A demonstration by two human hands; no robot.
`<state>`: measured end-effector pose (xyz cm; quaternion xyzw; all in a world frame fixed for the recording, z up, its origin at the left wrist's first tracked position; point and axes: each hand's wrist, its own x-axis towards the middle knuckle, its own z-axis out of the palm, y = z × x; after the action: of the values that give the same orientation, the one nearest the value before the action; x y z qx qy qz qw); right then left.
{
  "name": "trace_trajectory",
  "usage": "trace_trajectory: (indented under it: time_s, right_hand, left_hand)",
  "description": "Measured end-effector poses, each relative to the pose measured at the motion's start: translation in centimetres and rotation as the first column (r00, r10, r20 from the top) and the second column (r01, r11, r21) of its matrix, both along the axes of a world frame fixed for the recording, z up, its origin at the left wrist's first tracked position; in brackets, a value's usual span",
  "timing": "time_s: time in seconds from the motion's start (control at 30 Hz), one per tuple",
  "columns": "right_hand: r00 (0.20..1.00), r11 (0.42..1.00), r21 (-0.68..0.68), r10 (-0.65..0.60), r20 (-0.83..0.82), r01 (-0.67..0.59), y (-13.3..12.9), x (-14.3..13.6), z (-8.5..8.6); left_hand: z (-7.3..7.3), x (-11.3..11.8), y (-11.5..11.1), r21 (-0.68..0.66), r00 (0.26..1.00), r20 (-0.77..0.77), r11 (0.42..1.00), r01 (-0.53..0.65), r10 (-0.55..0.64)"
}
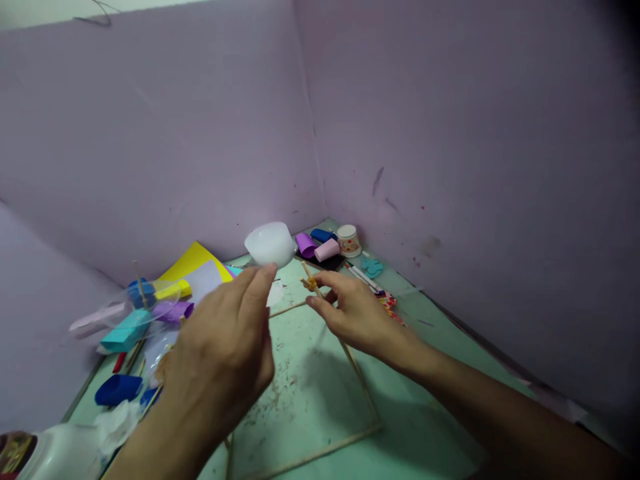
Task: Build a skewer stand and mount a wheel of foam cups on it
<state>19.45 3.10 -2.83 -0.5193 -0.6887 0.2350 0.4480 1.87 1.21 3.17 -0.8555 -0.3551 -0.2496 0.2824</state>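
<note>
At the near left, a white container [60, 453] was cut off by the picture's edge, so its full shape could not be made out. Beyond it lay a blue paper roll [117, 390] and a turquoise paper piece [127, 331], partly under clear plastic; farther back, a yellow sheet [195, 260] leaned at the wall. The left hand [215, 333] covered part of this clutter; its fingers were mostly hidden behind its own back, and whether they held anything I cannot tell. To its right, on the green bench [300, 413], stood a stick frame [363, 383], its left side largely masked by that hand and its near edge running out of view. The right hand [363, 317] had thumb and forefinger pinched closed on the frame's far right corner, beside an orange binding [311, 284].
</note>
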Motion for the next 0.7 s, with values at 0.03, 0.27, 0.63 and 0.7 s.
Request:
trace_trajectory:
  time_s: [0.03,0.27,0.63,0.7]
  right_hand:
    - [1.000,1.000,0.001,-0.001,-0.003,0.001,0.0,0.0,0.0]
    - [1.000,0.999,0.044,0.015,0.028,-0.016,-0.1,0.5,-0.6]
    - [0.980,0.990,0.010,0.135,0.145,-0.138,-1.8,4.0,-1.2]
    - [0.972,0.998,-0.040,-0.028,0.233,0.039,-2.3,5.4,-1.7]
  left_hand:
    - [-0.4,0.6,-0.2,-0.116,0.989,0.145,0.993,0.013,0.004]
    - [-2.7,5.3,1.4,-0.535,0.682,0.673,0.826,0.179,0.288]
    - [-3.5,7.4,3.1,-0.530,0.633,0.723,0.809,0.253,0.276]
    - [-3.5,7.5,3.0,-0.550,0.643,0.703,0.806,0.221,0.304]
